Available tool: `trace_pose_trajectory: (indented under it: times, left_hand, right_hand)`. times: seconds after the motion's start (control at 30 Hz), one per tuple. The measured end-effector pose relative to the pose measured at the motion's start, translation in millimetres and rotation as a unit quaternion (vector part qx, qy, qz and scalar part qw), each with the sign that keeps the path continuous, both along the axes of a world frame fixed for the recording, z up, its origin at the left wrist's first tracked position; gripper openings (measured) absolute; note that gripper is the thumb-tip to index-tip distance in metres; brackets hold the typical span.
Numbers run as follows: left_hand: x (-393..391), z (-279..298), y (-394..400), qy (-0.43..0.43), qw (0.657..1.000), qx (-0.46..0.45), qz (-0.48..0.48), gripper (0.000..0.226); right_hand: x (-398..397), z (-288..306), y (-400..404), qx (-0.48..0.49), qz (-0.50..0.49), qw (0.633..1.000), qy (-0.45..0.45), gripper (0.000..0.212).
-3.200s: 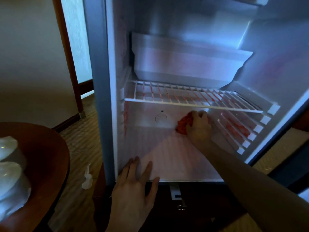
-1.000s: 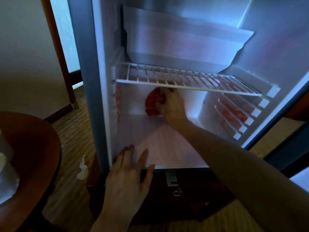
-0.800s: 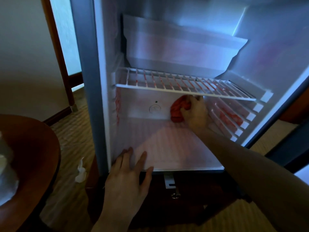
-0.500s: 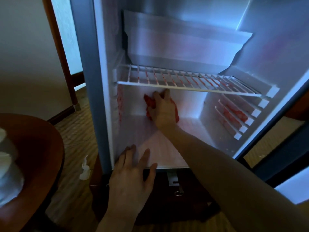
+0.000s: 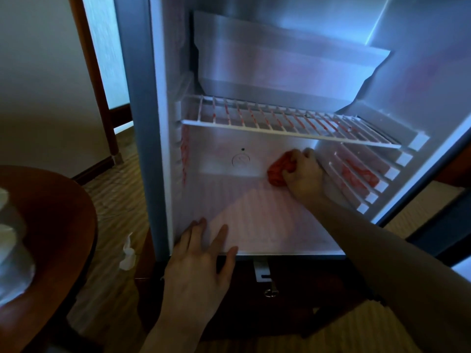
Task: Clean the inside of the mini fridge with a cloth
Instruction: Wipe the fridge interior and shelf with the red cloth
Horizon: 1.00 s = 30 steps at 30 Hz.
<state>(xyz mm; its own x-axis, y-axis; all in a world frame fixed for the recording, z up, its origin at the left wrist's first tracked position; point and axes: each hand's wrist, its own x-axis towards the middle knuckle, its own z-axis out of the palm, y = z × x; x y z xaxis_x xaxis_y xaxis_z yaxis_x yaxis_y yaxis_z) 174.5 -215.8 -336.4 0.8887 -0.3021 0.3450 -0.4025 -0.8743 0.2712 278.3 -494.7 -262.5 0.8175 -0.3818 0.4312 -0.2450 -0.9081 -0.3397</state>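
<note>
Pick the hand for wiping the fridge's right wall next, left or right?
Right. The right hand already grips the cloth at the back wall's right end, beside the right wall. The left hand lies flat on the floor's front edge, holding nothing, likely bracing.

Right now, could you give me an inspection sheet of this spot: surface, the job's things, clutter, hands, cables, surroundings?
Surface: fridge floor, ribbed and bare.
Job's things: red cloth, bunched against the back wall below the wire shelf.
Clutter: small white scrap on the carpet.
Hands: right hand grips the cloth; left hand rests flat on the fridge's front edge.
Cables: nothing seen.
Surroundings: round wooden table at left with white items, blurred; dark cabinet under the fridge.
</note>
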Motion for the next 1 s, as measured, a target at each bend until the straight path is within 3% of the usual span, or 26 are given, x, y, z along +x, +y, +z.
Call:
trace_pose_trajectory:
  times: [0.13, 0.2, 0.3, 0.37, 0.43, 0.5, 0.6, 0.87, 0.93, 1.0]
  left_hand:
    - [1, -1, 0, 0.002, 1.000, 0.005, 0.000, 0.053]
    - [0, 0, 0, 0.001, 1.000, -0.003, -0.004, 0.054]
    - [-1, 2, 0, 0.002, 1.000, 0.002, -0.001, 0.056]
    - [-2, 4, 0, 0.005, 1.000, 0.010, 0.000, 0.057]
    - [-3, 4, 1, 0.004, 1.000, 0.006, -0.001, 0.057]
    - [-3, 5, 0, 0.006, 1.000, 0.005, 0.000, 0.056]
    - [-2, 3, 2, 0.000, 1.000, -0.006, -0.004, 0.054]
    - [-1, 0, 3, -0.007, 1.000, -0.005, -0.012, 0.054]
    - [0, 2, 2, -0.005, 1.000, -0.009, -0.008, 0.055]
    - [-1, 2, 2, -0.007, 1.000, -0.012, -0.009, 0.054]
  right_hand:
    - [5, 12, 11, 0.015, -0.041, 0.997, 0.068, 0.037]
    - [6, 27, 28, 0.027, 0.025, 0.990, 0.138, 0.030]
    - [3, 46, 49, -0.037, 0.099, 0.922, 0.373, 0.022]
    - [-5, 47, 53, -0.160, 0.054, 0.883, 0.437, 0.027]
    - [-17, 34, 50, -0.271, 0.006, 0.907, 0.322, 0.041]
    - [-30, 16, 45, -0.241, 0.010, 0.942, 0.231, 0.052]
    - [-41, -19, 27, -0.187, -0.012, 0.958, 0.217, 0.063]
    - [-32, -23, 4, -0.071, 0.062, 0.990, 0.103, 0.025]
    - [-45, -27, 20, -0.024, 0.129, 0.989, 0.065, 0.014]
    - [-64, -30, 33, 0.007, 0.204, 0.978, 0.037, 0.020]
